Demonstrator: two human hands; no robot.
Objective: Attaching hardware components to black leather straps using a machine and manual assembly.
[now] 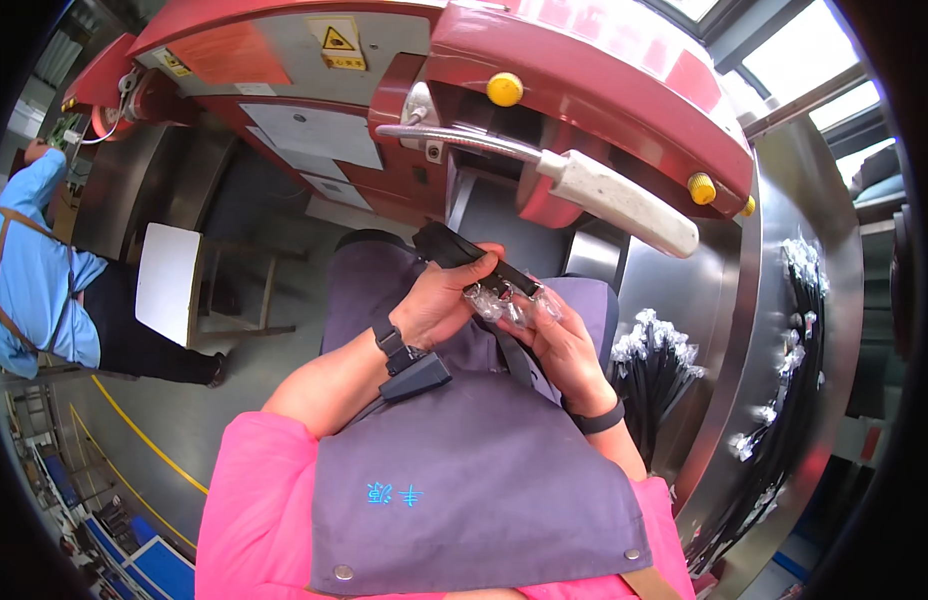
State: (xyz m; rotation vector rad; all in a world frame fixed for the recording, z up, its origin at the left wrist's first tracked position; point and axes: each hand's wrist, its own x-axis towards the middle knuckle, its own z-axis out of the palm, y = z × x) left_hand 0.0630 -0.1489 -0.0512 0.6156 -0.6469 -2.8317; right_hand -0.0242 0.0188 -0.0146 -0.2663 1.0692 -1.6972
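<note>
Above my lap, my left hand [446, 292] pinches a black belt [452, 246] between thumb and fingers. At the belt's near end, a shiny metal piece that looks like a buckle sits in crumpled clear plastic wrap [499, 306]. My right hand [562, 350] closes on that wrapped end, with its thumb and fingertips at the plastic. Further down, the belt passes between the hands toward my dark apron [464, 450], where part of it is hidden.
A red machine [584, 60] with yellow knobs and a pale lamp [619, 200] on a flexible neck stands ahead. At right, metal troughs [719, 290] hold bundled black belts [659, 380] with plastic-wrapped ends. Left are a white-topped stool [169, 285] and a person [54, 270] in blue.
</note>
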